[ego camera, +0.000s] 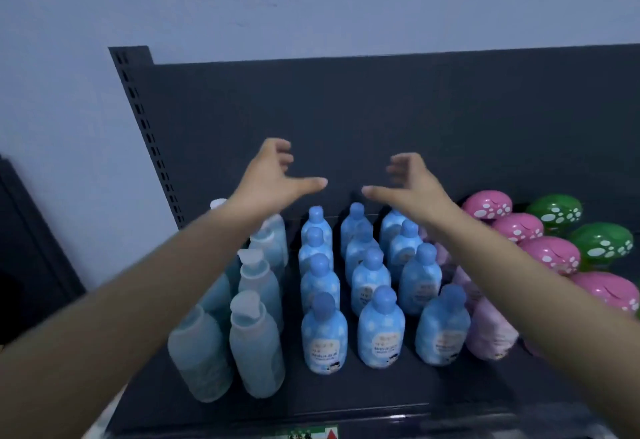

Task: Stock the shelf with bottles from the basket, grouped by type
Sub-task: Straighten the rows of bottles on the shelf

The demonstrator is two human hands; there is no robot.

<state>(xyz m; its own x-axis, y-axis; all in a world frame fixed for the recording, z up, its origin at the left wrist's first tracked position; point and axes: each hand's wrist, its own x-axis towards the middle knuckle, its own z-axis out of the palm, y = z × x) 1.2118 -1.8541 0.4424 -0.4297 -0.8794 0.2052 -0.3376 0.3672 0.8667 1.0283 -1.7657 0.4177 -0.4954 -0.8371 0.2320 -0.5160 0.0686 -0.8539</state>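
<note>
Pale blue-grey wall (311,6) backs a dark metal shelf (346,393) with a dark back panel (381,109) and a perforated upright (145,134) at its left edge. At the centre of the deck stand the blue bottles (323,338): rounded, sky-blue bodies flecked with white, domed blue caps, a light label on each front, upright in three files running front to back. Left of the blue bottles stand taller pale teal pump bottles (256,352) with translucent spouts; just right of them stand lilac bottles (491,331) of similar shape, partly hidden by the forearm. Farther right of the blue bottles sit pink mushroom-capped containers (550,255) with white spots, and beyond those green mushroom-capped containers (601,243). Above the rear rows of the blue bottles hover the left hand (273,179) and the right hand (412,182), apart from each other and from the caps. Each has its thumb stretched inward and its fingers loosely bent and blurred, holding nothing.
</note>
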